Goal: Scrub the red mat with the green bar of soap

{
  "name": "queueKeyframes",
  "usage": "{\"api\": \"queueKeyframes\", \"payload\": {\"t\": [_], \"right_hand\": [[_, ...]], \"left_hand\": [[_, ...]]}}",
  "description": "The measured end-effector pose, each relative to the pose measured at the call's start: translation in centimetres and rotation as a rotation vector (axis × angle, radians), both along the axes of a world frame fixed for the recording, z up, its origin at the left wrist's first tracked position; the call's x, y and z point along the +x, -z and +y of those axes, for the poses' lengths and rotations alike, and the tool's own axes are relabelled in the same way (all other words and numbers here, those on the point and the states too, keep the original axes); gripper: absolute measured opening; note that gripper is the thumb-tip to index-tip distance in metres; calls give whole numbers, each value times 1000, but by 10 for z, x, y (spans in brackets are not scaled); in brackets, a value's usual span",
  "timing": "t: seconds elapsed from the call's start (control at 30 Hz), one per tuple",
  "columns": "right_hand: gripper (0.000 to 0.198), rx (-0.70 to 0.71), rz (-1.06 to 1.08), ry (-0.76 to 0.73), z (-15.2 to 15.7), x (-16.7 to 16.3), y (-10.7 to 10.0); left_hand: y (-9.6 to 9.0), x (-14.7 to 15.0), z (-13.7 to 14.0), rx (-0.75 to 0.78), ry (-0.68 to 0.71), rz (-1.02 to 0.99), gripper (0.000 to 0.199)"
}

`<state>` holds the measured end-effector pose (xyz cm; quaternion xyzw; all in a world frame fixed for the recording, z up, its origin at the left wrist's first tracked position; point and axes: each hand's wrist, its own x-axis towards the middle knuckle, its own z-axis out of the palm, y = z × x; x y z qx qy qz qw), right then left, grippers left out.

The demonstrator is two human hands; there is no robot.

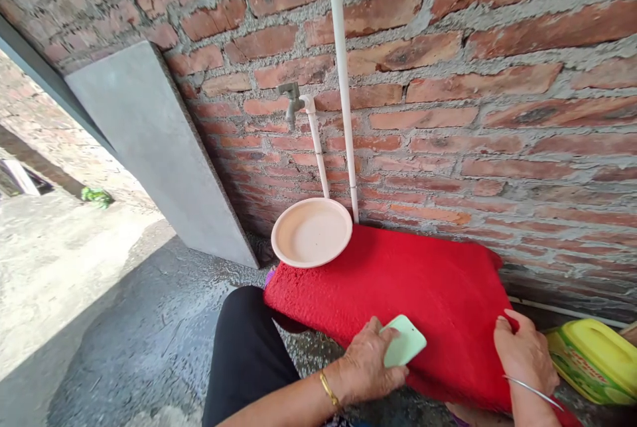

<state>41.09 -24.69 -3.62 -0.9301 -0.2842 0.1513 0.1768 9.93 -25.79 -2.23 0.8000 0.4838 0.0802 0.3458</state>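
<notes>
A red plush cloth (398,281) is spread over a low flat support in front of me and hangs over its near edge. My left hand (371,361), with a gold bracelet at the wrist, is closed around a pale green flat piece (405,341) with rounded corners, over the cloth's near part. The underside of this piece is hidden, and I cannot tell whether it touches the cloth. At the cloth's right edge, my right hand (525,351) has its fingers curled on the fabric; a silver bangle circles that wrist.
A pale pink basin (313,235) rests on the cloth's far left corner, below a tap (292,105) on a white pipe (343,82). A yellow jug (594,361) lies at the right. A grey slab (159,148) leans against the brick wall (448,102). Wet concrete floor (144,321) spreads left.
</notes>
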Motion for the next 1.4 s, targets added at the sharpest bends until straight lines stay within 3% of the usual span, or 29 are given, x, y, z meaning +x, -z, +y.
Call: {"api": "queueKeyframes", "payload": {"t": [0.13,0.27,0.33,0.4,0.53,0.6,0.67,0.8,0.9,0.97,1.03,1.13,1.2,1.27,1.4], "right_hand": [[60,-1,5,4,0,0,1],[60,-2,2,2,0,1,3],[59,3,-2,1,0,2,4],[59,6,-2,0,0,3,4],[59,4,4,3,0,2,2],[58,-3,6,3,0,0,0],[58,-7,6,1,0,-2,-2],[57,-15,15,10,0,-4,-2],[58,-14,25,16,0,-4,-2],[58,-11,19,14,0,-4,-3],[57,-11,6,13,0,-5,-5],[56,-10,-6,7,0,-6,-8],[57,-11,-7,1,-1,-7,-10],[56,-11,-5,-1,-1,-7,-11],[55,-22,-7,3,0,-7,-10]], "left_hand": [[-13,-18,61,163,-281,123,50],[-25,-17,114,209,-416,283,52],[-27,3,114,183,-416,313,52],[-23,33,96,162,-330,279,53],[-11,87,41,77,120,85,63],[-9,94,32,54,190,18,64],[-11,83,43,91,84,21,60],[-20,33,102,231,-321,189,49],[-23,14,130,217,-467,303,52],[-20,23,125,198,-459,310,54],[-15,47,104,174,-359,260,54],[-8,86,67,96,-36,115,62],[-7,97,56,65,73,33,64],[-11,91,63,80,15,16,60],[-26,50,117,190,-326,167,48]]}}
